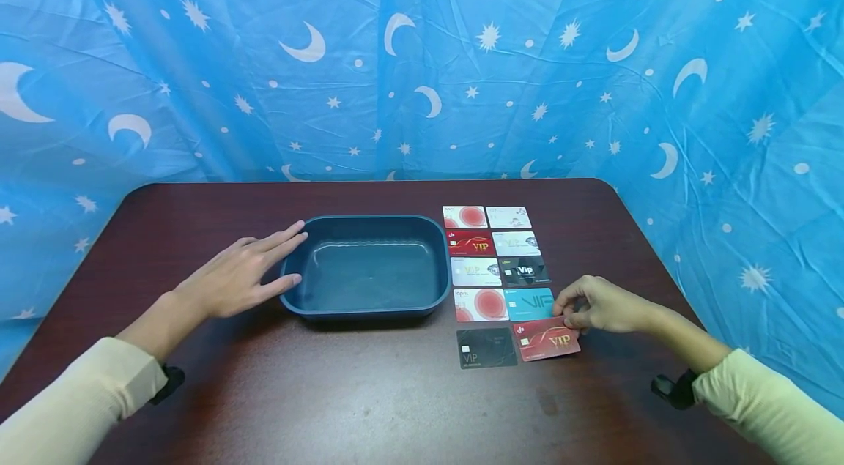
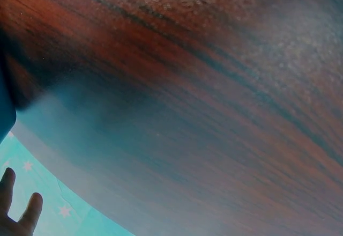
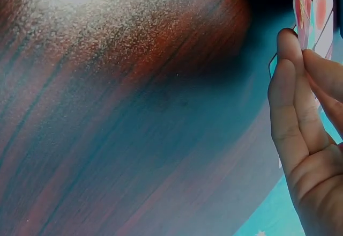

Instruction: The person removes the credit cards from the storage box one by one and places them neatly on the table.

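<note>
In the head view my right hand pinches the upper right edge of a red VIP card, tilted a little. The right wrist view shows its thumb and fingertips meeting on the card. A teal VIP card lies just behind it, and a black VIP card to its left. My left hand lies with straight, spread fingers at the left rim of a dark blue tray. Nothing is in the tray.
Behind those cards, several more lie in two columns, among them a red VIP card, a black card and a white-and-red card. They are close to the tray's right side. A blue curtain hangs beyond the brown table.
</note>
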Available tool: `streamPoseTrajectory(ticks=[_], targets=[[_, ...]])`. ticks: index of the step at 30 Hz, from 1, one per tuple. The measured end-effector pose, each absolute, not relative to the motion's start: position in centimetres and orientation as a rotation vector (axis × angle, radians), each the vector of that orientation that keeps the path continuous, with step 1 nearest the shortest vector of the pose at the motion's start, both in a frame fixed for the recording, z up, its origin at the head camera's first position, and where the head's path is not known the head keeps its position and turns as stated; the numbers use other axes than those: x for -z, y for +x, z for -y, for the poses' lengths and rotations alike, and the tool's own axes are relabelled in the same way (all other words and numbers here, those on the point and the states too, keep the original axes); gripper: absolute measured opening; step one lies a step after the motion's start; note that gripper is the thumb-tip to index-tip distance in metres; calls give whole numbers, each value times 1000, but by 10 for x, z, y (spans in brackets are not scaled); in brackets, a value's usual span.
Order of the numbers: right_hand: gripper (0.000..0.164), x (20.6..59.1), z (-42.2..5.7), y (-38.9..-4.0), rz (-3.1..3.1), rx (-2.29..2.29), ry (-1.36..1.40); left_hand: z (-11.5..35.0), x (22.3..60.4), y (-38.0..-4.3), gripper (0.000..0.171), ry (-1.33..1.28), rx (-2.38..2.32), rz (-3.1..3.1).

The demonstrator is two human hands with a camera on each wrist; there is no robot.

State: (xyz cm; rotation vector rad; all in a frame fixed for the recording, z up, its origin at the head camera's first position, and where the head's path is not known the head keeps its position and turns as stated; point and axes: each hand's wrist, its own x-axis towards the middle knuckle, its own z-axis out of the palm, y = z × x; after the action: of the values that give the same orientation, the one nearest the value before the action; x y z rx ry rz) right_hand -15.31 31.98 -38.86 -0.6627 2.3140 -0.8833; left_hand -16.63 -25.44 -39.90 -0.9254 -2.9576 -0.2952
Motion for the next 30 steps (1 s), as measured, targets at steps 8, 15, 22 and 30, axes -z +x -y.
streamPoseTrajectory(ticks=[8,15,22,30], targets=[[12,390,-320,-152,-2330,839,-659,254,399,-167,71,-926,288,2960],[18,393,-319,-151,-2376,791,-641,254,398,-167,71,-930,296,2963],[23,390,-319,-148,-2392,787,-625,253,398,-168,71,-941,297,2956],[20,390,-317,-151,-2410,780,-640,253,399,-168,71,-948,289,2947]])
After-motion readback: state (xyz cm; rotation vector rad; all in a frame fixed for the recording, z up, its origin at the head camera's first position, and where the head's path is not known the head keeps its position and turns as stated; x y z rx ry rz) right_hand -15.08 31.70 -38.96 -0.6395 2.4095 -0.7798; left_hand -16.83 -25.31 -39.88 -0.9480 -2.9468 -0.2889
